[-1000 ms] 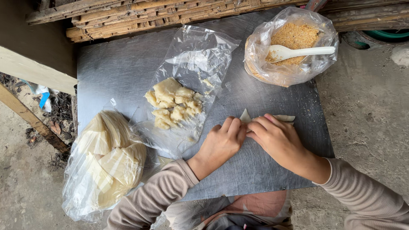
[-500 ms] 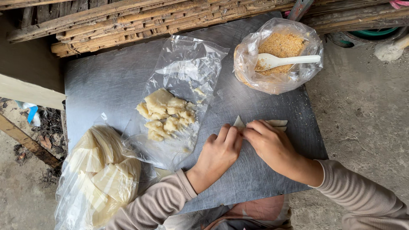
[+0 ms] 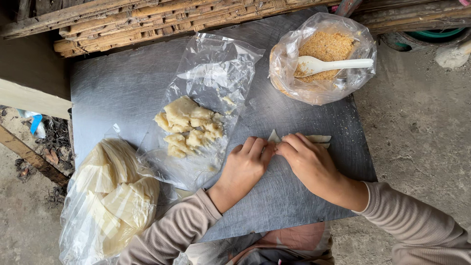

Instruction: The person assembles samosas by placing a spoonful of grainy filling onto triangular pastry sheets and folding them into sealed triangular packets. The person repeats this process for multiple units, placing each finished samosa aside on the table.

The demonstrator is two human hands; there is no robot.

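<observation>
My left hand and my right hand rest side by side on a pale dough wrapper strip lying on the grey metal sheet. Fingertips of both hands press a folded triangular corner of the strip. Most of the wrapper is hidden under my fingers. To the left, small folded dough pieces lie piled on a clear plastic sheet.
A plastic-lined bowl of brown crumbly filling with a white spoon sits at the far right. A plastic bag of stacked pale wrappers lies at the near left edge. Bamboo slats run along the back. Concrete ground lies to the right.
The camera view has shifted slightly. Both hands stay on the wrapper, fingers working its folded corner; nothing else on the sheet has moved.
</observation>
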